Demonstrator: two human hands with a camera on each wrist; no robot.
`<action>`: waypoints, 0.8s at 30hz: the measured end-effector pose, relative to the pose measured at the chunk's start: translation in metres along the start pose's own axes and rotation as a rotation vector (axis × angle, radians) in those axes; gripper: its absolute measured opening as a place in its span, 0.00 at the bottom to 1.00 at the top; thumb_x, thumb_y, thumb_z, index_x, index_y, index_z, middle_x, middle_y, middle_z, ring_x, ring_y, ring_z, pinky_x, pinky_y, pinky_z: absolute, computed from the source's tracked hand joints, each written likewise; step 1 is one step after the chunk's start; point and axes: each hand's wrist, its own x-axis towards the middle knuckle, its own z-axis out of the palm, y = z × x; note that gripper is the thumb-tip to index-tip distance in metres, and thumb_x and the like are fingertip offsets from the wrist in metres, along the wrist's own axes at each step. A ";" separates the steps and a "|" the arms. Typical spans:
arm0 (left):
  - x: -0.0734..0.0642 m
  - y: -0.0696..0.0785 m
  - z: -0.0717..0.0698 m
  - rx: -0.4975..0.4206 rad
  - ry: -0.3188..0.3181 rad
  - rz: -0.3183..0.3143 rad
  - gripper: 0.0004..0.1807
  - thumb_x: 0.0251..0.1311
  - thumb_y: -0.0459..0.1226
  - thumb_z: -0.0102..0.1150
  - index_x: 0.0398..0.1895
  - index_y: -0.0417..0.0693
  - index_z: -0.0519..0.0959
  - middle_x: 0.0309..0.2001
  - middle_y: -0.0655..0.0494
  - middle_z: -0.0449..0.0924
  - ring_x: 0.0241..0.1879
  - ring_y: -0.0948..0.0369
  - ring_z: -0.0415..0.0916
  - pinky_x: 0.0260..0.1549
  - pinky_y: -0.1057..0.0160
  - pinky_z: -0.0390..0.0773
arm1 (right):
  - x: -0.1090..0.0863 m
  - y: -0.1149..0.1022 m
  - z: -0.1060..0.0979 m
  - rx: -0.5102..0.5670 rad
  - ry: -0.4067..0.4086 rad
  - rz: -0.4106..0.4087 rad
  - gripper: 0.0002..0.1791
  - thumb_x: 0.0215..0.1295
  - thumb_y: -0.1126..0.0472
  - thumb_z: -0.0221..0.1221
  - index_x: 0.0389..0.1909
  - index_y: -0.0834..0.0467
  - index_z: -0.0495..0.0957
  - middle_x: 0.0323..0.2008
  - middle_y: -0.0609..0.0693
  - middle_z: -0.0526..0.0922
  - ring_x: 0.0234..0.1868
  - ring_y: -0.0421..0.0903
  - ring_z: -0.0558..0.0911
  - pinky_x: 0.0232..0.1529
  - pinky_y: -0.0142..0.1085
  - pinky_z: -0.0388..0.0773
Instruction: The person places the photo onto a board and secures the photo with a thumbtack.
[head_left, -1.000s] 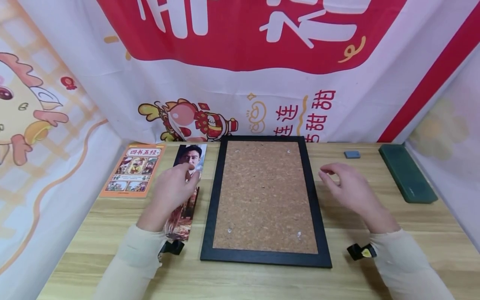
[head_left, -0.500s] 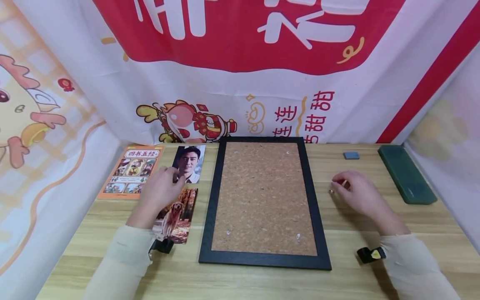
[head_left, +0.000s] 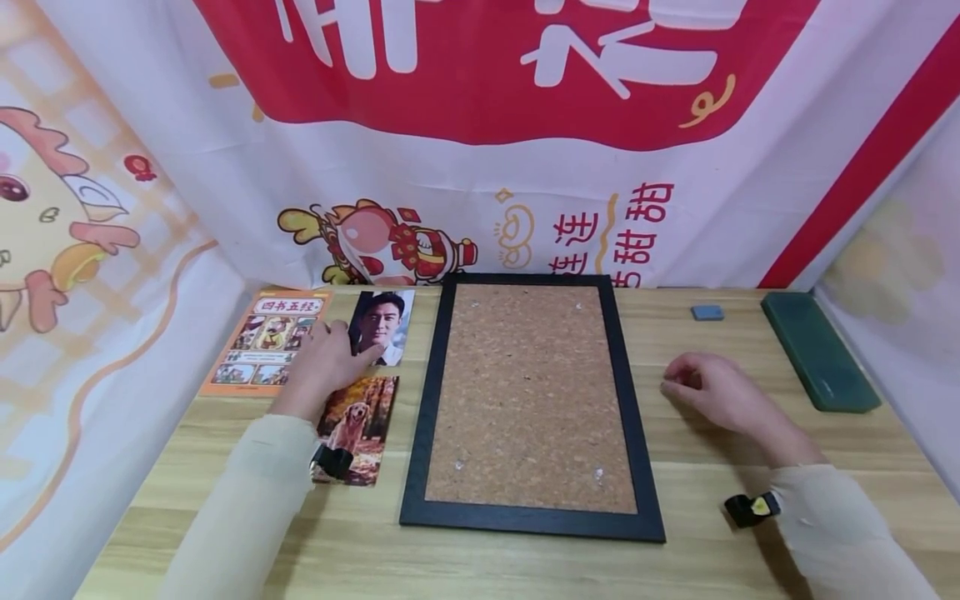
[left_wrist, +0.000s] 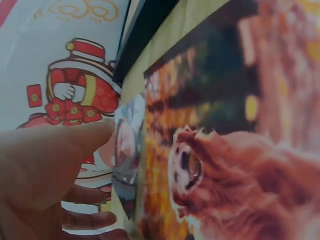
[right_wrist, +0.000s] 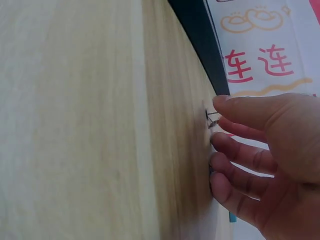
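My left hand (head_left: 326, 362) is spread over the left edge of a portrait photo (head_left: 392, 321), its thumb lying across the photo's lower part. Below it is a photo of a golden retriever (head_left: 352, 425), partly covered by my wrist camera. On the other side of a black-framed corkboard (head_left: 528, 400), my right hand (head_left: 708, 387) is low at the table, thumb and forefinger tips slightly apart. A small metal pin (right_wrist: 214, 123) shows between those fingertips in the right wrist view; in the head view the fingers hide it.
An orange comic-style booklet (head_left: 258, 350) lies left of the photos, partly under my left hand. A blue eraser-like block (head_left: 707, 312) and a dark green case (head_left: 821, 354) are at the back right. Behind the table hangs a printed cloth (head_left: 502, 108).
My left hand has shifted left off the portrait's face, with its fingers opening out. My right hand has come down and toward me, and its fingertips have closed in around the small pin.
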 end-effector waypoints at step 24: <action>0.021 -0.008 0.005 -0.258 -0.007 -0.044 0.37 0.77 0.49 0.61 0.74 0.29 0.67 0.68 0.28 0.73 0.66 0.36 0.74 0.69 0.35 0.73 | 0.005 0.000 0.006 -0.025 0.026 -0.015 0.06 0.76 0.60 0.66 0.46 0.59 0.86 0.42 0.56 0.87 0.42 0.51 0.80 0.50 0.54 0.82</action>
